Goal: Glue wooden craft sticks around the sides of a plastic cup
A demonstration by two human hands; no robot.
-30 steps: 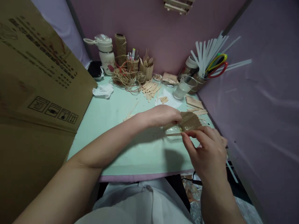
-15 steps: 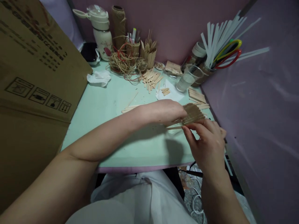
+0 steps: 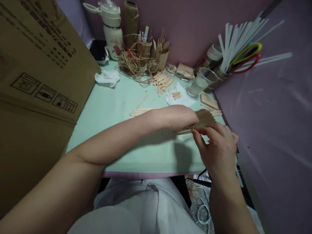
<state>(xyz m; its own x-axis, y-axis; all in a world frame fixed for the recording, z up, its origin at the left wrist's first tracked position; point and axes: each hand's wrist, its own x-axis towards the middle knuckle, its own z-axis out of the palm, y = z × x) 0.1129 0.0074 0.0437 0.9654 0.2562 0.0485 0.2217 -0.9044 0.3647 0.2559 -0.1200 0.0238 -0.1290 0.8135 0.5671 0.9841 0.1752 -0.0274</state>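
A fan-like panel of craft sticks (image 3: 204, 117) with a scalloped end is held above the table between my hands. My left hand (image 3: 183, 116) reaches across from the left and closes on the panel's near left side, its fingertips mostly hidden. My right hand (image 3: 216, 143) pinches a single craft stick (image 3: 184, 132) between thumb and index finger along the panel's near edge. The other right fingers curl around the panel's right side. Beneath them a clear, shiny patch (image 3: 184, 137) lies on the table.
Loose craft sticks (image 3: 142, 111) lie behind my left forearm, and a pile of craft sticks (image 3: 161, 81) lies farther back. A plastic cup (image 3: 197, 85) stands on the right near white paper (image 3: 184, 97). A cardboard box (image 3: 44, 97) walls the left; tangled twine (image 3: 133, 65) sits behind.
The pinched craft stick has come closer against the panel's near edge. My hands keep their holds, and the whole view has shifted slightly.
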